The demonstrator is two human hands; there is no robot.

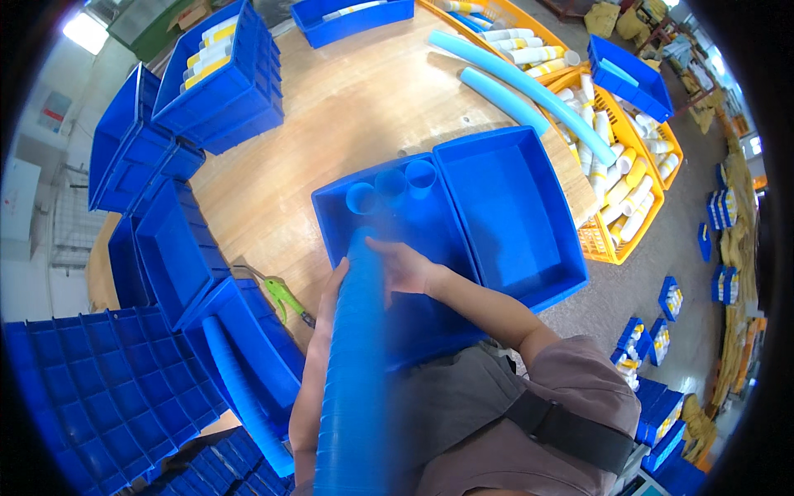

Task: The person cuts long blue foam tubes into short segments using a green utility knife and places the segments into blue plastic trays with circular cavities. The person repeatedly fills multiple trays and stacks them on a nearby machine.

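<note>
A long blue tube-like piece (pixel 351 372), marked by ring lines along its length, runs from the lower edge of the head view up toward a blue bin on the table. My left hand (pixel 335 285) is closed along its left side, close to the far end. From the right, my right hand (pixel 405 266) grips the same end, its fingers partly hidden. The bin (pixel 331 223) holds three short round blue pieces with open tops, among them one at the right (pixel 421 175), standing along its far side. Against it sits a second blue bin (pixel 521 215) with nothing in it.
A green-handled air gun (pixel 281 296) lies left of my arm. Light blue tubes (pixel 504 99) rest at the table's right, beside yellow crates (pixel 637 236) of white and yellow rolls. Blue bins are stacked at the left (pixel 219 107); one (pixel 281 372) contains another long blue piece.
</note>
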